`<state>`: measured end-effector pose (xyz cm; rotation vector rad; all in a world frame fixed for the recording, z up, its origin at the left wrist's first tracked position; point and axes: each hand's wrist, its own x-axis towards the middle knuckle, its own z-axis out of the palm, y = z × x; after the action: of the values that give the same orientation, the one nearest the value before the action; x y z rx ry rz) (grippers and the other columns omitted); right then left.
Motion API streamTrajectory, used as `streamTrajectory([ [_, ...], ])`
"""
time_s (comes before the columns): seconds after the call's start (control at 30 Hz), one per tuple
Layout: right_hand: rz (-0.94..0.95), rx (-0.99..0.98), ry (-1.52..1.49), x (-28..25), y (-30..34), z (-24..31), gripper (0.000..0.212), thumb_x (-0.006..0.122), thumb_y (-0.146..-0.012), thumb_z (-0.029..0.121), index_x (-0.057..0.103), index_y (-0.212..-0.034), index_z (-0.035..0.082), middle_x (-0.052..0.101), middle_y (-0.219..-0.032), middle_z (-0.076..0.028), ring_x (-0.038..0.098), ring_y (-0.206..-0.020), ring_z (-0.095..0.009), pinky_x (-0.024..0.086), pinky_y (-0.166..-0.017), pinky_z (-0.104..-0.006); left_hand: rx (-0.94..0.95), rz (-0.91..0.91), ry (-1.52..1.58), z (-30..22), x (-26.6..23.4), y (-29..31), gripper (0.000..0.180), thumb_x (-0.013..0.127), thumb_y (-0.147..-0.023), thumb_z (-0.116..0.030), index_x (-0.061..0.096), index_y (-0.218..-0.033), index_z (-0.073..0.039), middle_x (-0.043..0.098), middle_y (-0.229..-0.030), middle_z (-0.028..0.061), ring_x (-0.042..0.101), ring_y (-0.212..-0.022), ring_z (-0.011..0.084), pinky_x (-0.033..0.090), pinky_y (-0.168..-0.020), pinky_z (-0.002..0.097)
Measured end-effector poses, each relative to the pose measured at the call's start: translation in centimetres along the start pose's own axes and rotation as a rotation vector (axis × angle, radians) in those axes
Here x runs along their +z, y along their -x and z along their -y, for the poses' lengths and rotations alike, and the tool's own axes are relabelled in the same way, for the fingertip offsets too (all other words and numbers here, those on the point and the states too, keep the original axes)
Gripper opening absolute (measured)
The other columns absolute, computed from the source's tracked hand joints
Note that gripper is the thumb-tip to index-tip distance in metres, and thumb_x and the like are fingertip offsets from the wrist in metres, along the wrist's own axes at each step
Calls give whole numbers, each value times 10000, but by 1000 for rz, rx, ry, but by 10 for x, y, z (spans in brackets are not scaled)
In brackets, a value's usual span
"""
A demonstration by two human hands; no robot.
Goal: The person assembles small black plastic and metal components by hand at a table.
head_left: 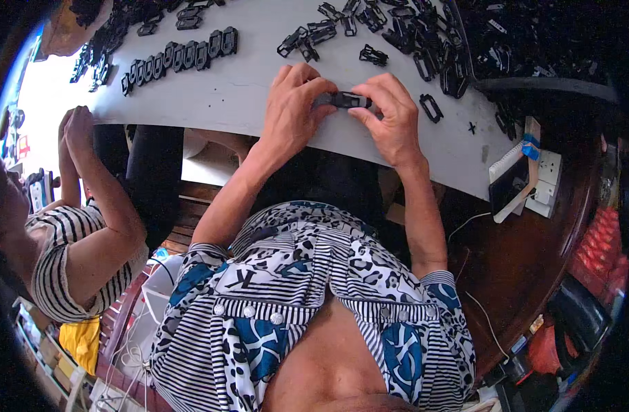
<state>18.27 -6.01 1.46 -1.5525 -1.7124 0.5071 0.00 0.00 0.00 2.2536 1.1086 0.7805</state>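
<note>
Above the white table's near edge, a small black plastic part (pixel 347 100) is held level between my two hands. Its left end sits in the pinch of my left hand (pixel 290 110), thumb and fingers closed. The right end is gripped by the thumb and fingertips of my right hand (pixel 391 117). Fingertips cover both ends, so its full shape is hidden. Just right of my right hand lies a single black oblong frame (pixel 430 108). Beyond my hands rests another black frame piece (pixel 373 55).
A row of black pieces (pixel 179 56) stands on the white table (pixel 239 89) at left. Heaped black frames (pixel 424 41) lie far right, beside a dark rimmed container (pixel 548 86). A wooden stand with blue tape (pixel 531 147) and a power strip (pixel 546 182) stand at right. A co-worker (pixel 88 254) sits at left.
</note>
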Motion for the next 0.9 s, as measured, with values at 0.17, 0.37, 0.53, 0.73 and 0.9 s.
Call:
streamTrajectory([
  [0.17, -27, -102, 114, 6, -2, 1, 317, 791, -653, 53, 664, -943, 36, 595, -921, -75, 607, -884, -271, 518, -744, -381, 31, -10, 41, 3, 0, -2, 373, 815, -617, -76, 714, -976, -90, 595, -978, 71, 545, -949, 281, 468, -826, 375],
  [0.37, 16, -199, 155, 5, -3, 2, 301, 770, -629, 20, 636, -899, 12, 567, -867, -86, 584, -837, -280, 498, -708, -404, 27, 34, 83, 3, 0, 0, 384, 815, -620, -92, 709, -990, -87, 593, -974, 73, 544, -946, 282, 469, -826, 375],
  [0.53, 80, -220, 225, 3, -2, 3, 280, 767, -635, 37, 627, -876, 12, 551, -858, -89, 576, -829, -285, 491, -703, -409, 37, 64, 107, -3, -4, 3, 383, 805, -637, -94, 702, -1007, -86, 600, -972, 77, 544, -950, 293, 467, -841, 381],
  [0.73, -25, -163, 321, -27, -43, -3, 240, 773, -702, 107, 634, -877, 20, 552, -890, -100, 592, -869, -287, 499, -724, -403, -13, 55, 181, -11, -19, -12, 305, 735, -748, -45, 689, -1048, -77, 619, -943, 98, 598, -867, 273, 501, -771, 365],
  [0.9, 30, -140, 637, -17, -69, -21, 257, 777, -712, 101, 663, -933, 37, 576, -912, -92, 611, -879, -293, 503, -717, -407, 7, -32, 268, -10, -5, -34, 279, 685, -801, 7, 671, -1075, -44, 623, -892, 109, 632, -764, 212, 523, -685, 308],
])
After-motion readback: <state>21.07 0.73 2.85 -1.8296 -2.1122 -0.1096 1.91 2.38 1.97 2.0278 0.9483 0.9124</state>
